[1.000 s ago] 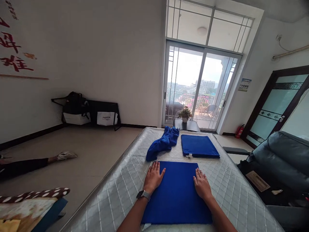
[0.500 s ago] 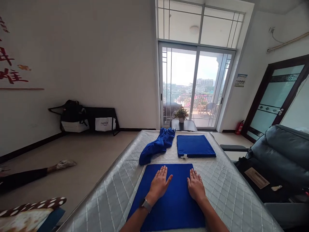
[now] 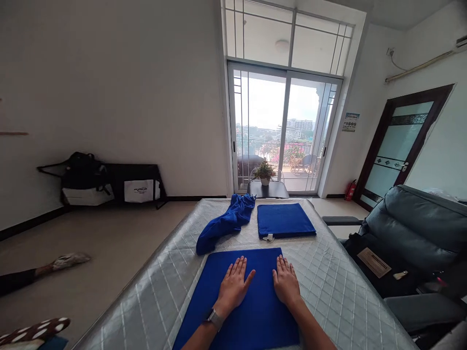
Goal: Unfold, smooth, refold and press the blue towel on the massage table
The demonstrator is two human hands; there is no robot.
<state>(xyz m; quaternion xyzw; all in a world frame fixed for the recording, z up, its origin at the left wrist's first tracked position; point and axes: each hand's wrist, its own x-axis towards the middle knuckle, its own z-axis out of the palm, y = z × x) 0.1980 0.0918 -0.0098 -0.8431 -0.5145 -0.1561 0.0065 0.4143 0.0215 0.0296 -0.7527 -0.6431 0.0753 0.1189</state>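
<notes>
A flat blue cloth [image 3: 251, 321] lies spread on the quilted silvery surface in front of me. My left hand [image 3: 234, 286] rests palm down on it, fingers stretched out, with a watch on that wrist. Palm down near the cloth's right edge is my right hand [image 3: 286, 282], its fingers straight too. Neither hand grips anything. Beyond them, a neatly folded blue cloth [image 3: 286, 219] with a white tag lies to the right. A crumpled blue cloth [image 3: 228, 221] sits to its left.
The quilted mattress-like surface [image 3: 339, 291] extends around the cloths. A potted plant [image 3: 265, 174] stands on a chair past its far end. To the right is a dark armchair [image 3: 426, 226]. A person's leg and shoe [image 3: 69, 261] show on the floor at left.
The view has turned slightly to the right, so the room appears shifted left. Both hands stay flat on the cloth, in nearly the same spots.
</notes>
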